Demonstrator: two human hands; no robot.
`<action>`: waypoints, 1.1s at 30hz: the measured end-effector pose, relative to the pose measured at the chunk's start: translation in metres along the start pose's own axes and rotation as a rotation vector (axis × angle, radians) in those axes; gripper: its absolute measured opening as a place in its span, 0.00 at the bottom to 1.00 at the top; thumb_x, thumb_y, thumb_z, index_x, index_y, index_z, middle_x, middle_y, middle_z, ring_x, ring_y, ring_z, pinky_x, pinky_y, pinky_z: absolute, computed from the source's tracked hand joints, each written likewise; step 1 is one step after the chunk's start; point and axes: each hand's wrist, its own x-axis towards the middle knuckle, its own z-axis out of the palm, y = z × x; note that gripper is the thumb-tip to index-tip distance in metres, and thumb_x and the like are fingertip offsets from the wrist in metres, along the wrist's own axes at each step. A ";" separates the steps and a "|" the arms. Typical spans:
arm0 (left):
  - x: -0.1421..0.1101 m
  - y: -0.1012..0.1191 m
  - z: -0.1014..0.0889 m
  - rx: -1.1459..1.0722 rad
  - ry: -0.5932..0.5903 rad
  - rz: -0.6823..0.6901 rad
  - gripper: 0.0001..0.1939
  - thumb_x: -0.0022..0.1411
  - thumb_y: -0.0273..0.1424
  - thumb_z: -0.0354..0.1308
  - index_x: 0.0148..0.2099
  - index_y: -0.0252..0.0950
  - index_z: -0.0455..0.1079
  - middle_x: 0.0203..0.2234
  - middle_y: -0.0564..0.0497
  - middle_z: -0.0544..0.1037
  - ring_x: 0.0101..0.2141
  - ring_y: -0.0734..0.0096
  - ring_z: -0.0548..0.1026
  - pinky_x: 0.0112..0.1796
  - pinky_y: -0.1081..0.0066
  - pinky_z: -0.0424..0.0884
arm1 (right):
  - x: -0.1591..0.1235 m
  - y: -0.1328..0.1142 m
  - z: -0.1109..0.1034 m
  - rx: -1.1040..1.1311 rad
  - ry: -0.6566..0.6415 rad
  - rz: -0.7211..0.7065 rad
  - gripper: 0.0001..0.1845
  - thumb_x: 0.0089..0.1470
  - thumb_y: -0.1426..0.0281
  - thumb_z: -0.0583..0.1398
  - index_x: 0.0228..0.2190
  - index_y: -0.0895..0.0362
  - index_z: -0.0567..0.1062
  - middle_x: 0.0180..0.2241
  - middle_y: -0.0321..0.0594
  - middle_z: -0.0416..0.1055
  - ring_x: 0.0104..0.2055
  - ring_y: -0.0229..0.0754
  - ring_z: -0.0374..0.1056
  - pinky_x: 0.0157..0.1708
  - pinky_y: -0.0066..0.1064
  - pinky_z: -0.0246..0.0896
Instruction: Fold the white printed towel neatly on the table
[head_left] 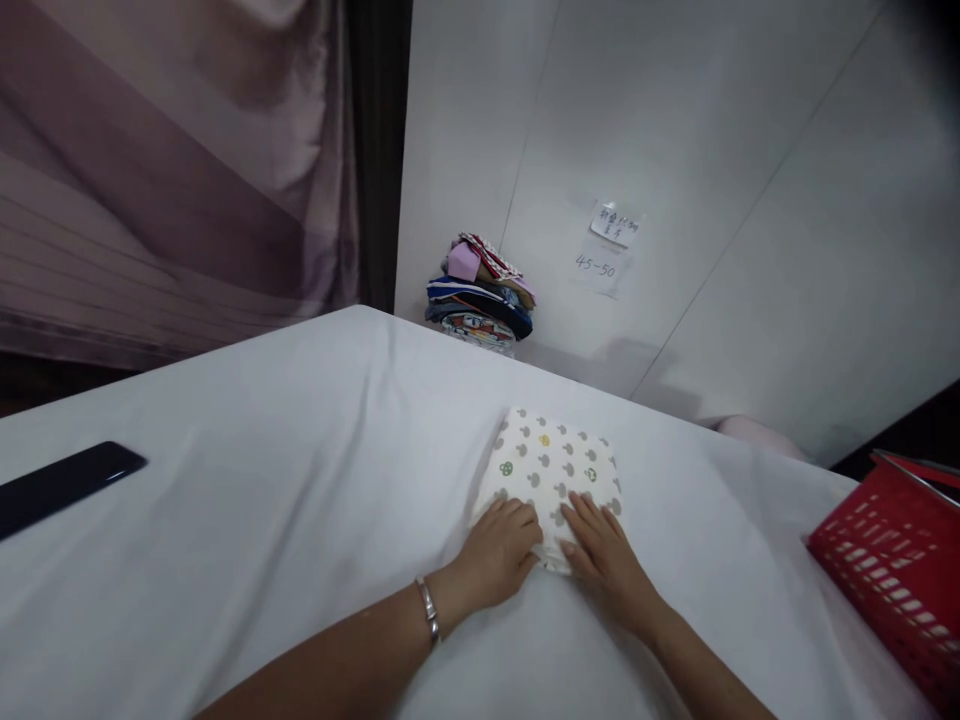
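A folded white cloth (555, 465) printed with grey, green and yellow mushrooms lies flat on the white-covered table (322, 480). My left hand (499, 550), with a silver bracelet at the wrist, is curled over the near left part of the cloth, its fingers bent and pressed together at the near edge. On the near right part rests my right hand (604, 560), laid flat with its fingers a little apart. What lies beneath my palms is hidden.
A red plastic basket (892, 560) stands at the right. A dark phone-like slab (67, 485) lies at the left. Past the far edge, a stack of folded clothes (480, 290) sits by the white wall (675, 150), where paper notes (607, 250) hang. A curtain (187, 170) hangs at the left.
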 end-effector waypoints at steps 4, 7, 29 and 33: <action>0.000 -0.001 0.001 0.000 0.004 0.019 0.04 0.57 0.24 0.55 0.35 0.37 0.64 0.36 0.51 0.68 0.39 0.66 0.64 0.45 0.62 0.57 | -0.012 -0.005 0.007 -0.077 0.093 -0.058 0.28 0.60 0.58 0.51 0.61 0.49 0.56 0.62 0.44 0.52 0.64 0.51 0.47 0.60 0.53 0.45; 0.001 -0.001 0.001 0.004 0.007 0.023 0.03 0.57 0.24 0.55 0.34 0.37 0.64 0.36 0.51 0.68 0.40 0.66 0.64 0.45 0.62 0.57 | -0.013 -0.010 0.006 -0.100 0.116 -0.061 0.29 0.60 0.58 0.51 0.61 0.50 0.55 0.62 0.44 0.52 0.64 0.51 0.47 0.60 0.53 0.46; 0.003 -0.005 -0.010 0.112 -0.058 0.119 0.02 0.61 0.29 0.55 0.36 0.36 0.65 0.35 0.49 0.69 0.38 0.65 0.65 0.42 0.64 0.60 | -0.030 -0.013 0.010 -0.082 0.322 -0.208 0.23 0.61 0.71 0.51 0.58 0.54 0.61 0.57 0.46 0.63 0.60 0.48 0.56 0.57 0.51 0.54; 0.001 -0.008 -0.016 0.135 -0.064 0.102 0.05 0.63 0.32 0.53 0.36 0.36 0.66 0.35 0.49 0.69 0.38 0.65 0.65 0.41 0.65 0.61 | -0.031 -0.013 0.005 -0.047 0.282 -0.199 0.24 0.61 0.70 0.52 0.58 0.53 0.60 0.58 0.45 0.61 0.61 0.48 0.55 0.58 0.51 0.53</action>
